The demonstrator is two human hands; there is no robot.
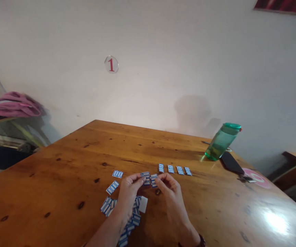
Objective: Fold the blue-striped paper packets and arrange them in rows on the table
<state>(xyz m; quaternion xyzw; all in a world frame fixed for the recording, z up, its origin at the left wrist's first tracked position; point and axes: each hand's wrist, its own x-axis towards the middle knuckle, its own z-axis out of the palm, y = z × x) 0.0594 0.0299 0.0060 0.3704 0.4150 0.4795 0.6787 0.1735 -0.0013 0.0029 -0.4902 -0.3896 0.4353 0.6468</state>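
My left hand [129,192] pinches a small blue-and-white striped card [146,179] between thumb and fingers. Just to its right, my right hand [172,192] has its fingertips closed on a second striped card [153,180]; the two cards are side by side, a narrow gap apart. Beneath my left wrist lies a loose pile of similar cards [135,219], partly hidden by the forearm. A blank white piece [143,204] sticks out of that pile. Two more cards [112,187] lie left of my left hand. Beyond my right hand, several cards [170,168] form a spaced row.
A green bottle [222,142] stands at the back right of the wooden table [60,185]. Close by are a dark flat phone-like object [231,163], a pink round mat [258,179] and a pen [205,142]. Behind the table is a white wall; pink cloth [14,104] sits far left.
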